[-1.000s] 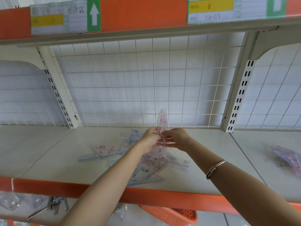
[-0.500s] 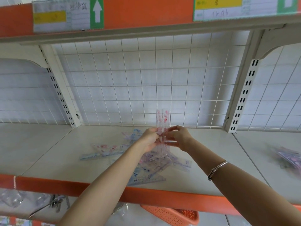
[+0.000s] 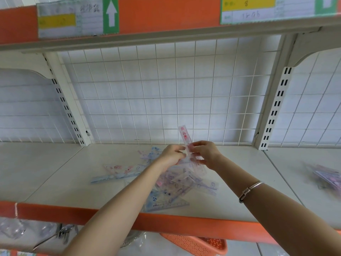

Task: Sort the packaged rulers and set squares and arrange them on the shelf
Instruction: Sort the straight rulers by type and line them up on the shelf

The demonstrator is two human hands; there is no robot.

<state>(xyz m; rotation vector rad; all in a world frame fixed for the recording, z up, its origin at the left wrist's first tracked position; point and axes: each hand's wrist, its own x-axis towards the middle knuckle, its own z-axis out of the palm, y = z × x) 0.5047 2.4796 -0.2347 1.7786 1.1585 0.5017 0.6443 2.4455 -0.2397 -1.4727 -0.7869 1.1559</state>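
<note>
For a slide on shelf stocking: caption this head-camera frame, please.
The left hand and right hand hold a packaged ruler nearly upright over a pile of rulers and set squares on the shelf.

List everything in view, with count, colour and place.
ruler: one, clear with pink print, held upright above the pile
pile: one, clear packs with blue and pink print, shelf centre
second pile: one, purplish, blurred, shelf's right
shelf: one, white with orange edge, across the view
grid: one, white, behind the shelf
labels: two, white, yellow and green, upper shelf edge
basket: one, orange, below the shelf
bracelet: one, silver, right wrist
left hand: one, fingers hold the ruler's left side
right hand: one, fingers pinch the ruler's right side
</note>
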